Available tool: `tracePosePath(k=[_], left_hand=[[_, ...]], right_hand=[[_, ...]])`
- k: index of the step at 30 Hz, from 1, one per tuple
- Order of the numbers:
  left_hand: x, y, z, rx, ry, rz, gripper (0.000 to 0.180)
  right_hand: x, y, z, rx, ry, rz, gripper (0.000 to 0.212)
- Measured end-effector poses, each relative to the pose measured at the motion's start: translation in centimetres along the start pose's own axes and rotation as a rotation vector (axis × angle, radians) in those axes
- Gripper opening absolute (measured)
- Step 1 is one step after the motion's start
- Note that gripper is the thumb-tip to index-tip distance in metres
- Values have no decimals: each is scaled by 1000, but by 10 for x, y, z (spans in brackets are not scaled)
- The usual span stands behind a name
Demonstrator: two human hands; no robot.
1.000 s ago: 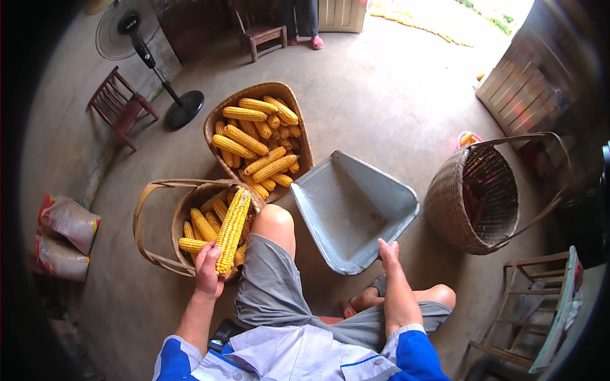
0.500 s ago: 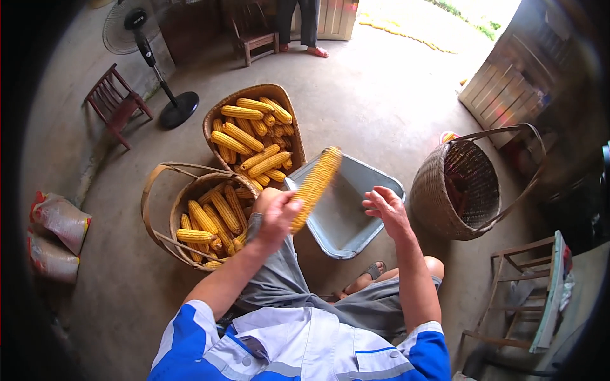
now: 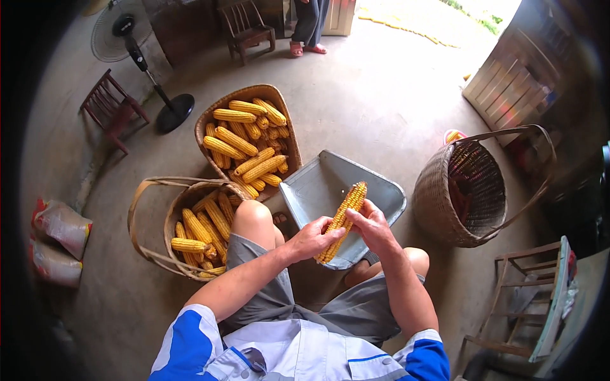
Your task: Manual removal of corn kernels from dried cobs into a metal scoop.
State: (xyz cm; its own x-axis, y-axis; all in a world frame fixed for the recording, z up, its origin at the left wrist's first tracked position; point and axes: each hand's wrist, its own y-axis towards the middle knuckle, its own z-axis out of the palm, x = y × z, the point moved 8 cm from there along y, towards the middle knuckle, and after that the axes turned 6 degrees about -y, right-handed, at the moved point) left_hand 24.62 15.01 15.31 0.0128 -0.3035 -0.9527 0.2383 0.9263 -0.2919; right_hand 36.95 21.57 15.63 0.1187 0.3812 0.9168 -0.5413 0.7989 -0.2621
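A yellow corn cob (image 3: 346,218) is held tilted in front of me, its upper end leaning away to the right. My left hand (image 3: 312,240) is closed round its lower part. From the other side my right hand (image 3: 373,227) grips it, thumb pressed along the kernels. Beneath the cob lies a grey-blue metal pan (image 3: 306,190) with sloping sides, between my knees and the far floor. Near my left knee, a handled wicker basket (image 3: 170,219) holds several corn cobs. Behind it, a wide woven scoop basket (image 3: 202,120) is heaped with more cobs.
A tall handled basket (image 3: 432,193) stands at the right. A wooden chair frame (image 3: 508,305) is at lower right, and sacks (image 3: 60,238) sit at far left. Beyond are a fan (image 3: 175,113), a small red chair (image 3: 117,114) and a standing person (image 3: 310,25) near the doorway.
The cob has come nearer and lower over the pan. My right hand, apart from it before, now grips it too. The pan appears turned, and the person by the door has shifted their feet.
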Motion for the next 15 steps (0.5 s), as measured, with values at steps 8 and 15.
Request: tracePosePath(k=[8,15], left_hand=[[14,64,-13,62,-360,-64,50],[32,68,-17,50,-962,-223,52]], right_hand=[[7,44,-39,-153,-165,-57,31],[5,84,-52,-180,-323,-83,19]])
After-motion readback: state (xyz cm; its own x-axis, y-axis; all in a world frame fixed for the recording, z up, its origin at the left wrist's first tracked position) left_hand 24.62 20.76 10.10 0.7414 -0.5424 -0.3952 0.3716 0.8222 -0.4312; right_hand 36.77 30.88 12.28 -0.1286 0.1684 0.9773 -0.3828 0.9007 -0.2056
